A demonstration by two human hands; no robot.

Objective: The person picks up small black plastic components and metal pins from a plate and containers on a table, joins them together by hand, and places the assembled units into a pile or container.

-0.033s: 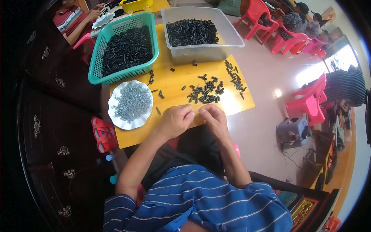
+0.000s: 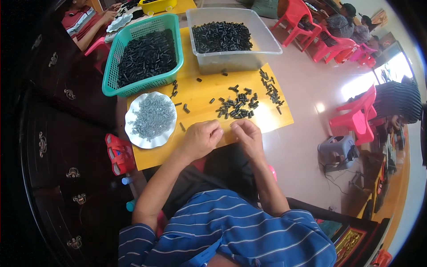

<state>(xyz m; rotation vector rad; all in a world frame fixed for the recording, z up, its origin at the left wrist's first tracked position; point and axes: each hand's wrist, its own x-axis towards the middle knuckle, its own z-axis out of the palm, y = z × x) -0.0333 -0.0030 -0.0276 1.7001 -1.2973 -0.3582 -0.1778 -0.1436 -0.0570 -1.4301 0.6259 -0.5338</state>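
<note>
My left hand (image 2: 203,139) is closed over the near edge of the yellow table (image 2: 195,93), its fingers curled with the thumb pressed against them. Facing it across a narrow gap, my right hand (image 2: 249,137) pinches thumb and forefinger together. Whatever either hand holds is too small or hidden to make out. Just beyond them lies a loose pile of short black tubes (image 2: 237,105). A white scalloped plate (image 2: 134,139) to the left carries many small, clear or silvery pieces (image 2: 152,116). One thin dark piece (image 2: 182,127) rests between that plate and my left hand.
A green plastic basket (image 2: 108,82) and a clear plastic bin (image 2: 235,60), both holding black pieces, stand at the table's far side. More black parts (image 2: 270,89) lie along the right edge. Dark drawers (image 2: 58,151) flank my left; pink chairs (image 2: 358,116) stand right, with people farther off.
</note>
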